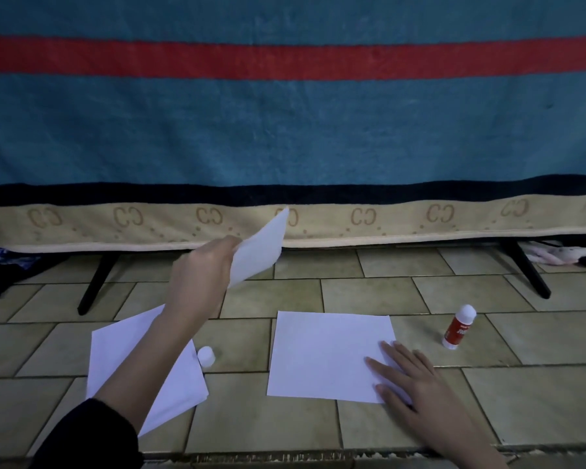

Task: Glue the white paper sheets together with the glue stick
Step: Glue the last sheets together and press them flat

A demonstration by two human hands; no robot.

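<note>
Tiled floor (352,289): left hand (200,272) pinches raised sheet (259,252), right hand (410,377) flat on sheet (325,357), glue stick (459,328) at 3 o'clock; next, likely lay it on.

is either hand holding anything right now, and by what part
The left hand holds a white paper sheet raised off the floor, gripped at its lower left edge. The right hand only presses flat on the floor sheet.
</note>
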